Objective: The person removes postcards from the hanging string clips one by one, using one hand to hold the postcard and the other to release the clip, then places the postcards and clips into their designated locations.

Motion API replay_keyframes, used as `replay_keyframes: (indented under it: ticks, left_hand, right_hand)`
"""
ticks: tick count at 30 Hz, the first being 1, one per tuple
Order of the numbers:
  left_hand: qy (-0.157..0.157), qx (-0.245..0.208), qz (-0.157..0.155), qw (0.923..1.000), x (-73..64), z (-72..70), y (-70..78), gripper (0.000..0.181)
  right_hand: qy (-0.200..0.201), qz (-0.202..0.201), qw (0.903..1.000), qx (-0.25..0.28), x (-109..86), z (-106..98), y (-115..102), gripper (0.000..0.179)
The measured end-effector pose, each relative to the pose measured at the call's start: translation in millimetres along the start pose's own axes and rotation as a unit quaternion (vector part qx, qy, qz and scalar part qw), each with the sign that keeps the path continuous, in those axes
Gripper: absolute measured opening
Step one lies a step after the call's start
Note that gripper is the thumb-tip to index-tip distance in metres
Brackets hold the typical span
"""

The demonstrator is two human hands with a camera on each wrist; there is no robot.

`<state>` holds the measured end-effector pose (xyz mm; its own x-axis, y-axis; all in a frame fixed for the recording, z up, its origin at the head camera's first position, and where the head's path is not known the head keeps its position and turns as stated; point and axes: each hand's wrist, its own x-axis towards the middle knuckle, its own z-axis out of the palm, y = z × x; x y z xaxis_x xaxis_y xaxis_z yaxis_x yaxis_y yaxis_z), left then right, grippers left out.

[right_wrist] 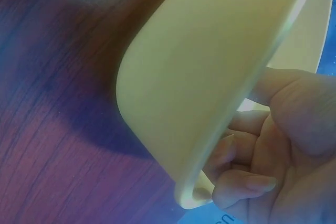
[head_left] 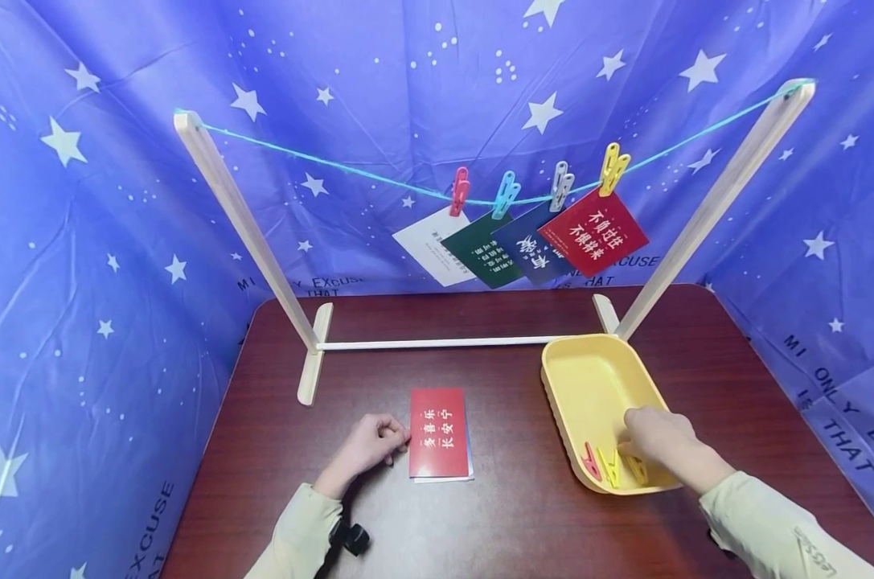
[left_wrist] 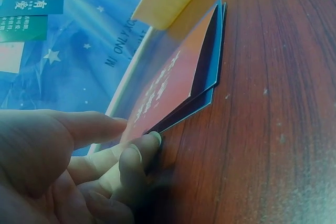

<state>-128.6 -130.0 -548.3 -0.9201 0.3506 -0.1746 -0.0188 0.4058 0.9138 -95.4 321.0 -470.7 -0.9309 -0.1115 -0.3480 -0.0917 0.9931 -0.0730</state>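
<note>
Red card point(head_left: 439, 462), clothespins point(head_left: 591, 462) in yellow basket point(head_left: 588, 374)

Blue, star-printed drapes point(head_left: 437, 104) hang behind and beside a glossy reddish-brown table point(head_left: 509, 515).

Pale beige sleeves point(head_left: 295, 527), small lettering point(head_left: 815, 552) on the right one, black left-wrist device point(head_left: 354, 538).

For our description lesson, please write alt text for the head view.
A person's left hand pinches the edge of a red-topped card stack, while the right hand reaches into a yellow basket holding clothespins. Behind, four cards hang pegged to a string.
</note>
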Motion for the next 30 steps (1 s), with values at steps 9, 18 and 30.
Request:
replay_keyframes:
  ticks: [9,18,30]
  left_hand:
    - [0.016,0.008,-0.011,0.9998,-0.4,-3.2,1.8,0.014]
    - [0.049,0.027,0.001,0.9984,5.8,-7.0,11.5,0.012]
    - [0.064,-0.007,0.062,0.9960,14.7,-9.3,28.7,0.017]
  right_hand:
    - [0.012,0.013,0.9998,0.011,-2.4,-14,-5,0.025]
    - [0.153,-0.028,0.9878,0.004,1.7,-12,-16,0.032]
    - [0.286,-0.076,0.9551,0.007,10.5,-25,-43,0.022]
